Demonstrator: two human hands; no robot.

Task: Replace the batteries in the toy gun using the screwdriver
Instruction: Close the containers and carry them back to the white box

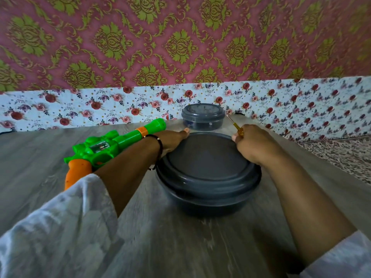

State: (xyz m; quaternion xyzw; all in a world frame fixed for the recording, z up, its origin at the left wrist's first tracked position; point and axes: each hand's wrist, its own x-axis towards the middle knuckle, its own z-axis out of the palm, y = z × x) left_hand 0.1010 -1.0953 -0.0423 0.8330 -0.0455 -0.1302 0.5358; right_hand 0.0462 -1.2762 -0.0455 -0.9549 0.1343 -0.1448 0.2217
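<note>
One green toy gun with an orange grip lies on the table, left of a lidded grey container. Across that lid, the left hand rests with fingers straight and together, while the right hand grips a yellow-handled screwdriver in curled fingers. Behind stands a smaller grey tub.

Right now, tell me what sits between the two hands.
The large grey lidded container, head view; left hand rests on its rim, right hand grips the screwdriver.
</note>
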